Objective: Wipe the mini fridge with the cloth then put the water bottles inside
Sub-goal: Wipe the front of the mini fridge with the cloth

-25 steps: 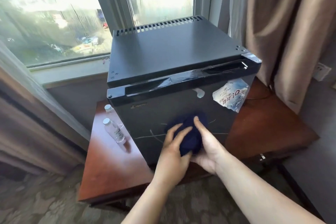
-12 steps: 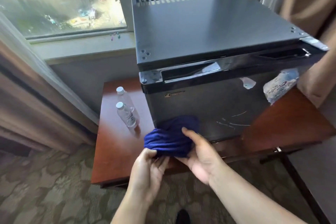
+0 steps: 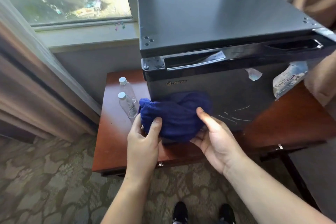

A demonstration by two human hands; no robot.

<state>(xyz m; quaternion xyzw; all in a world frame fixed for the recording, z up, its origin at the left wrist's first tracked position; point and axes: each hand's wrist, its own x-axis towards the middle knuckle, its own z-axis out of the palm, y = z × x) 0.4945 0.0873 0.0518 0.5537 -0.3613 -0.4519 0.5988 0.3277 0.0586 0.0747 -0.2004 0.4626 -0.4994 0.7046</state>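
Water bottles upright on worktop, just left of left hand, the nearer one. Bunched cloth, long axis left-right, gripped at its ends by both hands, right hand at right end, against lower-left door of closed mini fridge.

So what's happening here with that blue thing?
Someone is cleaning. Their left hand and right hand both grip a bunched blue cloth in front of the lower left corner of the mini fridge door. The door is shut. Two water bottles stand on the wooden table just left of the fridge, not yet put inside.
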